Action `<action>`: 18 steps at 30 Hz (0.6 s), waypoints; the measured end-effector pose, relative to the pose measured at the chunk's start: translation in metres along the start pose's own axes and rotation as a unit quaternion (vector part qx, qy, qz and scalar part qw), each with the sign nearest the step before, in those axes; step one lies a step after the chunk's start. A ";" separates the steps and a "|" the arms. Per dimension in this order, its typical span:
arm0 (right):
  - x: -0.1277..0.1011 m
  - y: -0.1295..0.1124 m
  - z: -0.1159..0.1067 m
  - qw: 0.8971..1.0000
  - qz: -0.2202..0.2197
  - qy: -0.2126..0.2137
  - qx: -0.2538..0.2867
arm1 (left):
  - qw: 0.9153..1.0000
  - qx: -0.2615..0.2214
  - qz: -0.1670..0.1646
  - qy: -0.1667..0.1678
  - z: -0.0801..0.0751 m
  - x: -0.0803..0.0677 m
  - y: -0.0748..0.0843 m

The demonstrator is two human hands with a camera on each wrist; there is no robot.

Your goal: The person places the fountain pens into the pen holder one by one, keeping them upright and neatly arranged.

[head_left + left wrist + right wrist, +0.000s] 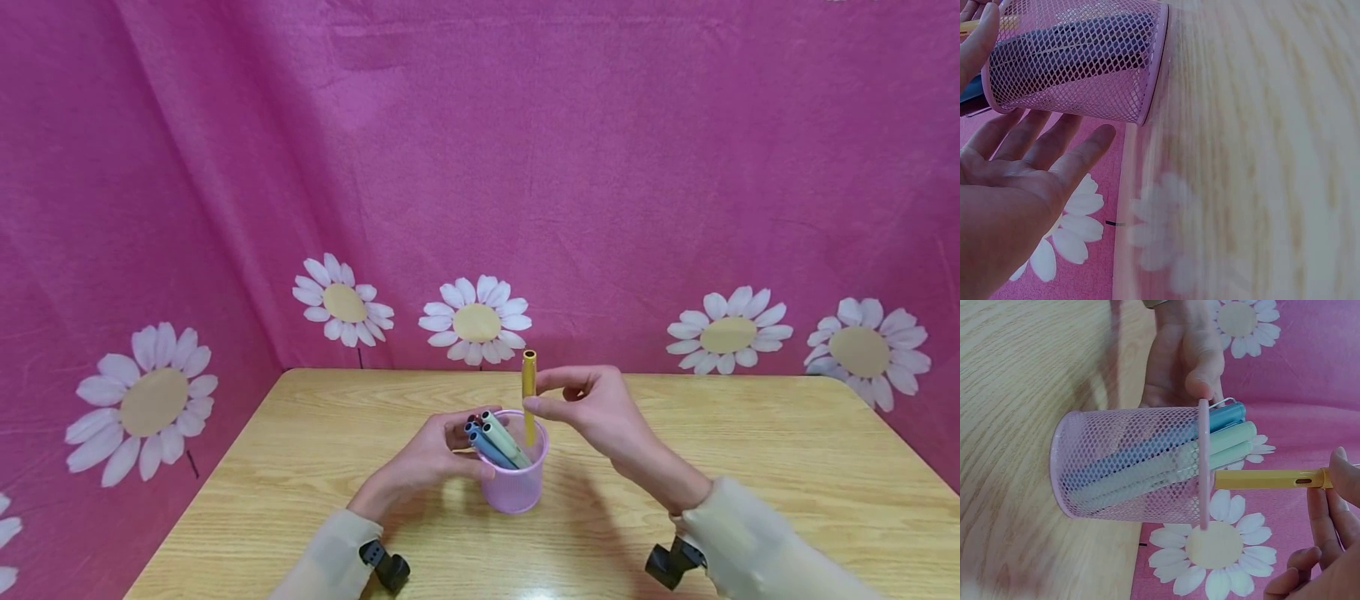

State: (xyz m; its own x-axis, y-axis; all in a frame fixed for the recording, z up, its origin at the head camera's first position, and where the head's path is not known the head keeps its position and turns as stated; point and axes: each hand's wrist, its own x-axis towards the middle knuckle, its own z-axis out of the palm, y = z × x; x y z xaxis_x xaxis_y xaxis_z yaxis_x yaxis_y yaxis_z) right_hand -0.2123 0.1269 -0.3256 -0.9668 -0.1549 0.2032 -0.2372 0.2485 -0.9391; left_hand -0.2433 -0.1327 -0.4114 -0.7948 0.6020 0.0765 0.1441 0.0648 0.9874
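The right hand point(592, 408) is raised above the pink mesh pen cup point(514, 483), wrist bent, pinching a yellow pen point(528, 392) upright between thumb and fingers with its lower end dipping inside the rim. The left hand point(431, 458) cups the holder's side with relaxed fingers, thumb at the rim. The cup stands on the wooden table point(750, 467), holding blue and pale green pens point(498, 440).

Yellow pen point(528, 392) lower end hidden in cup point(516, 487). L wrist view: table point(1260, 156) blurred, left hand point(1016, 187) cut by edge. Pen tips not visible behind mesh.
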 end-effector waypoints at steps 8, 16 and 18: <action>0.001 0.011 0.004 1.000 0.001 -0.003 0.007 | 1.000 0.003 -0.005 0.001 0.000 0.000 -0.001; 0.001 0.018 0.006 1.000 0.001 -0.010 -0.007 | 1.000 0.002 0.003 -0.003 0.000 0.000 -0.001; 0.000 0.019 0.007 1.000 0.010 -0.012 -0.008 | 1.000 0.000 0.004 -0.004 0.000 0.000 -0.001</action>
State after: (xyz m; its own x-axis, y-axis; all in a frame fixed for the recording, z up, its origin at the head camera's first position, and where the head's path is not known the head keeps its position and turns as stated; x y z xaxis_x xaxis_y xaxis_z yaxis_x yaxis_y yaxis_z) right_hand -0.2160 0.1248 -0.3454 -0.9688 -0.1726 0.1776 -0.2196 0.2675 -0.9382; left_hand -0.2435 -0.1322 -0.4126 -0.7885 0.6093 0.0837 0.1508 0.0595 0.9868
